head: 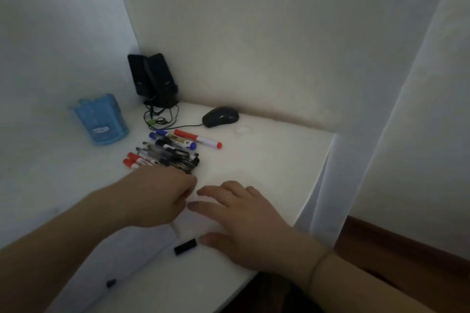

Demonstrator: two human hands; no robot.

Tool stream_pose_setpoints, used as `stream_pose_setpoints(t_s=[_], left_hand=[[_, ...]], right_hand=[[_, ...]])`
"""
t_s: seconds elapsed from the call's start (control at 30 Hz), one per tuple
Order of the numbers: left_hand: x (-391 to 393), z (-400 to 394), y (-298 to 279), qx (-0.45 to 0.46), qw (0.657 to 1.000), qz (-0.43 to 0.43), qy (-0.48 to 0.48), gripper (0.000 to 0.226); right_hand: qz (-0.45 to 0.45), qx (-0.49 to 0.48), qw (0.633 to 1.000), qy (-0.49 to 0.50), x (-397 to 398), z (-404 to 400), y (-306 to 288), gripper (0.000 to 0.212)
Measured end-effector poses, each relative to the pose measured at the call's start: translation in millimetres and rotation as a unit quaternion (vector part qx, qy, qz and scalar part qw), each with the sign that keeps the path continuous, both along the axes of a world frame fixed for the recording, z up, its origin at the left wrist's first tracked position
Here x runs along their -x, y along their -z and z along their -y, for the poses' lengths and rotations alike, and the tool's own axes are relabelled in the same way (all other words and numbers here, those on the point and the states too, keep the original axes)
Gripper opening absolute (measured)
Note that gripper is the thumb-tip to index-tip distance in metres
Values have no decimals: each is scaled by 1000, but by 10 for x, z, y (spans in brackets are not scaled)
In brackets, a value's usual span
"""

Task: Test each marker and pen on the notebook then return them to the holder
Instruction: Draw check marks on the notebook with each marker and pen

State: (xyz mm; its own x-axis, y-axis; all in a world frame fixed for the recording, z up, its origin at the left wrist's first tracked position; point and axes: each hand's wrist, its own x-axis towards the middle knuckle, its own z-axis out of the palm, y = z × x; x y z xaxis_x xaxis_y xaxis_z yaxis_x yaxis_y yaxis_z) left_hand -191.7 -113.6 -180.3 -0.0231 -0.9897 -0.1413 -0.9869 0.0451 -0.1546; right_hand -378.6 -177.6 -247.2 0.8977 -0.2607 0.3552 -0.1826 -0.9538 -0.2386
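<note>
Reaching over the pens (165,155), left hand (162,198) hides its fingers, state unclear; right hand (244,223) lies fingers spread on the counter (267,160); labels too blurred to read

single head view, forward and down over desk (254,160)

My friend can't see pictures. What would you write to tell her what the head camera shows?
Two hands reach over a white desk: the left hand curls at the near edge of a pile of markers and pens, the right hand is spread flat beside it. Behind stand a blue holder, black speakers and a dark mouse.
</note>
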Motion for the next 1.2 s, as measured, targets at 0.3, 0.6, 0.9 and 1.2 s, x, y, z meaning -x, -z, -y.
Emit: stream_pose_setpoints(t_s=[0.3,0.6,0.9,1.2], left_hand=[[-195,67,354,167,984,-60,-2,17],[813,818,36,211,942,-67,251,18],[2494,1387,640,137,861,-60,487,27],[2399,1596,705,151,866,-140,455,23]], right_hand=[[19,-77,995,-58,-110,153,-12,9],[385,-486,758,202,1913,881,-162,21],[181,-261,825,467,3074,777,821,18],[22,-252,835,489,3196,768,1288,20]])
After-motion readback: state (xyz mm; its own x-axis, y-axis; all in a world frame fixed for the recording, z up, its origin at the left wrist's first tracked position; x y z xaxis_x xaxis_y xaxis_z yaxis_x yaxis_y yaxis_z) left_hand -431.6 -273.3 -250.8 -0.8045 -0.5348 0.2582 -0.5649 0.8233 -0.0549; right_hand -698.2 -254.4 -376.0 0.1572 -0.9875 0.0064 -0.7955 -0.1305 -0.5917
